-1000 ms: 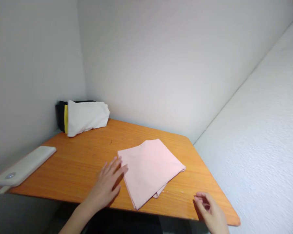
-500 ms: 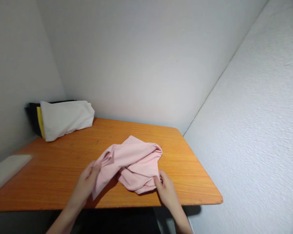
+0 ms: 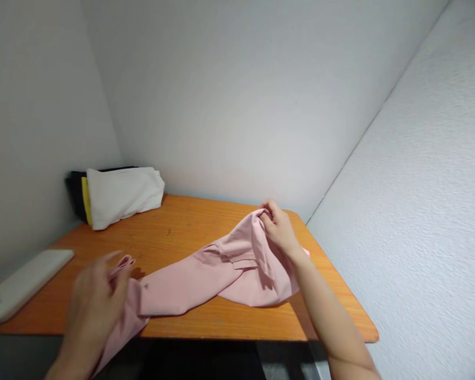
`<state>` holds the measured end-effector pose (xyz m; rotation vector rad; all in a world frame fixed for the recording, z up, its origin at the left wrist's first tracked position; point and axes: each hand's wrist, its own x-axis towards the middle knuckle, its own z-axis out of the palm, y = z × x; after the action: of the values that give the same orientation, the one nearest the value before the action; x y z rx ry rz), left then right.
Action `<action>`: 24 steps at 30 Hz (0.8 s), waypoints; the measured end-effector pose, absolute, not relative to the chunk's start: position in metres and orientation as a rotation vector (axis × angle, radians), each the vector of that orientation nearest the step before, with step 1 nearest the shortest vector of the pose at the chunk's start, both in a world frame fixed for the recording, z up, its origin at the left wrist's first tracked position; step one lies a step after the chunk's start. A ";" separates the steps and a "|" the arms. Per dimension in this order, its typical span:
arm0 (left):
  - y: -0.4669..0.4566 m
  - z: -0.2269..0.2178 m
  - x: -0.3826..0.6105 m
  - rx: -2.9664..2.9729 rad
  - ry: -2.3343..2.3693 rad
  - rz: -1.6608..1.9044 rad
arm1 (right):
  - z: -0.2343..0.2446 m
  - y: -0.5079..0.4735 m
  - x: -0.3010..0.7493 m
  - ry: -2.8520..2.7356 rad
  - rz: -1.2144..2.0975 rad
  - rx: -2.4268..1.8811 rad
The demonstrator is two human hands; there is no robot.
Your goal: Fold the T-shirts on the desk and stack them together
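A pink garment (image 3: 190, 285) lies stretched crosswise over the wooden table, twisted and bunched at its right end. A small dark mark shows on its left part. My left hand (image 3: 97, 301), somewhat blurred, is at the garment's left end, with a fold of cloth between thumb and fingers; that end hangs over the front edge. Farther back on the right, my right hand (image 3: 277, 227) grips a gathered part of the cloth and lifts it off the tabletop.
Folded white cloth (image 3: 126, 195) leans with yellow cloth (image 3: 86, 200) and black cloth (image 3: 76, 198) at the back left corner. A long white object (image 3: 31, 282) with a round grey button lies along the left side. Walls enclose the wooden table (image 3: 198, 211) behind and on both sides.
My hands have moved apart: the left one leftward and nearer, the right one up and away. The pink garment has gone from a crumpled heap to a long stretched shape.
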<state>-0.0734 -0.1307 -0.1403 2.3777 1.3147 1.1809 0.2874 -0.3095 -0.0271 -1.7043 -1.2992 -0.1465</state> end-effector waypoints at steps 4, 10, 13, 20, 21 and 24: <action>-0.175 -0.104 -0.002 2.408 0.719 1.078 | -0.037 -0.274 0.251 -1.534 -0.042 -1.611; -0.188 -0.092 0.051 2.285 0.620 0.786 | -0.065 -0.279 0.201 -1.650 -0.244 -1.626; -0.185 -0.102 0.055 2.202 0.713 0.757 | -0.079 -0.300 0.186 -1.393 -0.429 -1.749; -0.223 -0.110 0.049 1.940 0.366 0.629 | -0.119 -0.328 0.174 -1.014 0.248 -1.753; -0.229 -0.109 0.047 1.920 0.305 0.605 | -0.122 -0.330 0.175 -0.964 0.264 -1.721; -0.240 -0.107 0.042 1.830 0.177 0.532 | -0.126 -0.339 0.180 -0.928 0.331 -1.602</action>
<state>0.0417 -0.2398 -0.1075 1.8300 0.1768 0.5316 0.1795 -0.3393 -0.1259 -1.6016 -0.9283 0.3305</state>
